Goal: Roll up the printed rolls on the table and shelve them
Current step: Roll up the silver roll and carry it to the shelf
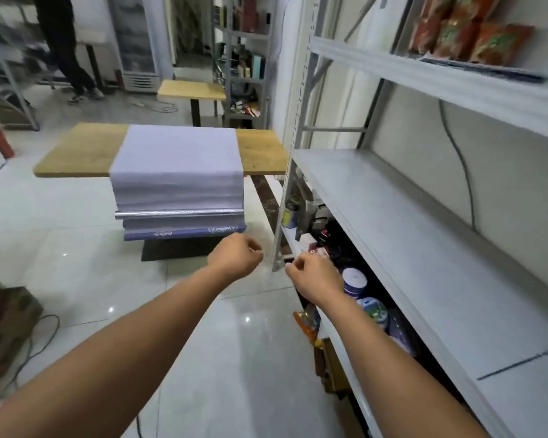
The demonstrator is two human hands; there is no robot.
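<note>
**Printed sheets waiting on the desk, nothing shelved yet**

Head view: The job is looking barely begun. A stack of pale lilac printed sheets (178, 156) is lying flat across the middle of the light wooden desk (83, 150) and hanging over its near edge in layers. At the bottom of the hanging part, two ends are curling into tubes: a shiny silver roll (178, 213) and, just beneath it, a purple roll with white print (184, 232). Most of the material is lying unrolled.

On the right, the grey metal shelving rack (424, 232) is showing a broad middle shelf with no rolls on it, so the rolling and the shelving both seem to be left to do.

Both arms are reaching forward, short of the sheets. The left hand (236, 256) is curling into a loose fist and gripping nothing. The right hand (314, 273), near the rack's post, is also curling its fingers in, apparently empty.
</note>
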